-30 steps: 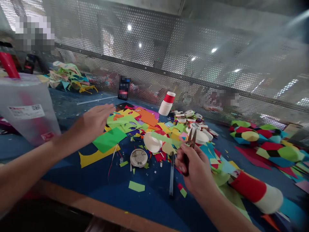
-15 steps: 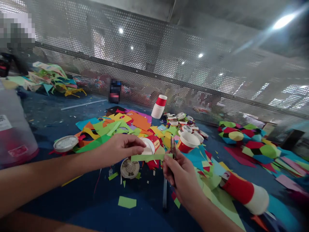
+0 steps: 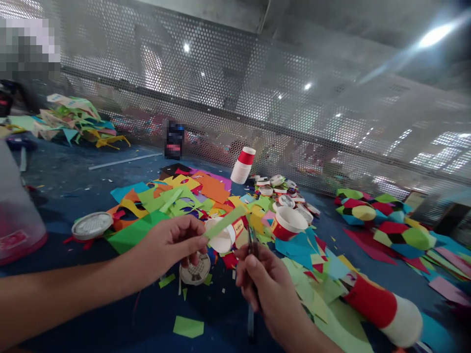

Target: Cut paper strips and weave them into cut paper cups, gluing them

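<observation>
Between the thumb and fingers of my left hand (image 3: 176,247) is one end of a light green paper strip (image 3: 226,221), which slants up to the right. My right hand (image 3: 267,279) grips a pair of scissors (image 3: 252,242), blades pointing up, just right of the strip and apart from it. Behind the strip a red and white paper cup (image 3: 222,238) lies on its side. A round lid with a drawn pattern (image 3: 195,269) rests below my left hand. Nearer to me, a cut green paper piece (image 3: 188,327) lies on the blue table (image 3: 140,323).
Coloured paper scraps (image 3: 176,191) are heaped in the middle. An upright paper cup (image 3: 289,223), a tilted cup stack (image 3: 243,165) and several small lids stand behind. Another cup stack (image 3: 382,309) lies at right, near paper balls (image 3: 401,238). A translucent tub (image 3: 22,211) stands at left.
The green strip has swung from level to slanting upward, and its right end has left my right hand. My right hand has lowered slightly with the scissors.
</observation>
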Demonstrator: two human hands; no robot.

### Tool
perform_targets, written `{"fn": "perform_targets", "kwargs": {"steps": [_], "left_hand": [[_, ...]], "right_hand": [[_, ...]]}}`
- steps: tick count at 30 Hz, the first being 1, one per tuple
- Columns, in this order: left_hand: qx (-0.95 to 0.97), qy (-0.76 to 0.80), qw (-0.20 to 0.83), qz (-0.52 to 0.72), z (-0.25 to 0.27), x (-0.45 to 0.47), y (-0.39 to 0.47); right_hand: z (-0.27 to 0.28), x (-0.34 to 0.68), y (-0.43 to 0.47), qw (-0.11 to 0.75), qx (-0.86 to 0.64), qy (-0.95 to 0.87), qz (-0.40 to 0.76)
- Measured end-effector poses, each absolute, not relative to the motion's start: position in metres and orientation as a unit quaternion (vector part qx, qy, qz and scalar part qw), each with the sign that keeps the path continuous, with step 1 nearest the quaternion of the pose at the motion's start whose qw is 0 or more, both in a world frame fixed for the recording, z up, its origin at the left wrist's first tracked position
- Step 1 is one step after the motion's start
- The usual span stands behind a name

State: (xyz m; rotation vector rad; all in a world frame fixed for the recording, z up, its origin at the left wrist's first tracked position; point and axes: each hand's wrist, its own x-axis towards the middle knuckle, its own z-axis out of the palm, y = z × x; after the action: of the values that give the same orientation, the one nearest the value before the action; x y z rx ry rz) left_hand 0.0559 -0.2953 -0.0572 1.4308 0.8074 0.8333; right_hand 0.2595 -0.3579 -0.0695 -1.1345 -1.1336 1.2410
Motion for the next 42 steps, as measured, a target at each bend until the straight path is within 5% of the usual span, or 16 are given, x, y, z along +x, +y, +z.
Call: {"fn": "perform_targets", "kwargs": {"steps": [11,21,30,42], "left_hand": [[0.697,0.322,0.558,0.315,-0.067,0.05,-0.304],[0.652,0.353,0.495,0.452,-0.053,0.052,-0.294],[0.694,0.347,0.537,0.331,-0.056,0.055,-0.296],[0.682,0.355,0.508,0.389,-0.058,0.053,-0.293]], "right_hand": [[-0.072,0.252,-0.366,0.525,-0.461,-0.479,0.531],[-0.077,0.257,-0.369,0.568,-0.442,-0.469,0.512],[-0.072,0.252,-0.37,0.541,-0.479,-0.505,0.472],[-0.072,0.252,-0.369,0.53,-0.486,-0.507,0.474]]}}
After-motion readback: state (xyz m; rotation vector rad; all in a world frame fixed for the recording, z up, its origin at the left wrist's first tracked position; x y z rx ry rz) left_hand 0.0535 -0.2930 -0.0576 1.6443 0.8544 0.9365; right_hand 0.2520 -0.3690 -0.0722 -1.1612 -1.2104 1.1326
